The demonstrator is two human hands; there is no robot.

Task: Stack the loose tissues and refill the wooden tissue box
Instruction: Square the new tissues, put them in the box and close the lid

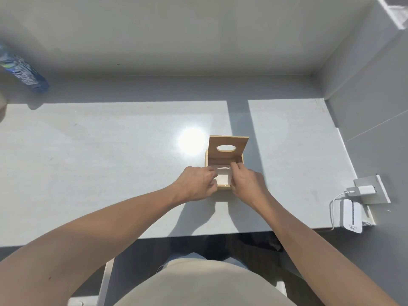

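Wooden tissue box (224, 187) lid up, white tissues (223, 176) inside, left hand (196, 184) and right hand (247, 181) fingers curled onto them

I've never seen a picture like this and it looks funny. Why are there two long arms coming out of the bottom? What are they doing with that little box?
The camera sits on a person's head and looks down, so you see that person's own arms reaching forward. There is just this one picture. The left hand and right hand are at a small wooden tissue box on a pale table. Its lid, which has an oval hole, stands open at the back. Both hands seem to be pressing white tissues down inside the box. At the far left lies a blue packet. At the right edge a white charger is plugged in, with a small white device beside it.
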